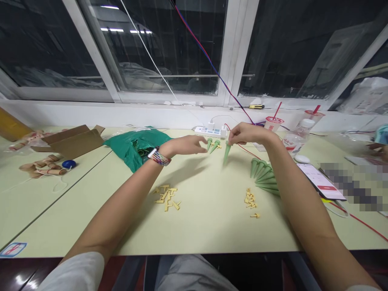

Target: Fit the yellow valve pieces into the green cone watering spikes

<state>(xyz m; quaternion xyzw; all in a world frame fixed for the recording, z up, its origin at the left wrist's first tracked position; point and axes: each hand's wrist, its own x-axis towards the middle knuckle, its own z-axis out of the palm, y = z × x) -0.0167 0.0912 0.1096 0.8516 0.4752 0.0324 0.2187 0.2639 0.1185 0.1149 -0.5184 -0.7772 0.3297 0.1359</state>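
My right hand (247,133) pinches the wide top of a green tapered spike (226,152), whose tip points down and is blurred. My left hand (189,145) has its fingers apart, holding nothing, close beside two more green spikes (216,144) lying near the power strip. Small yellow bits lie by those two spikes. A fan of several green spikes (262,171) rests under my right forearm, which partly covers it. Below my left hand is a pile of yellow tube-like pieces (166,196). Smaller yellow pieces with thin stems (250,198) lie to the right.
A green plastic bag (127,147) and an open cardboard box (74,141) are on the left, near a wooden toy with a blue ball (69,164). A power strip (209,131) sits at the back. Drink cups, a bottle (298,135) and a phone (320,182) stand or lie right.
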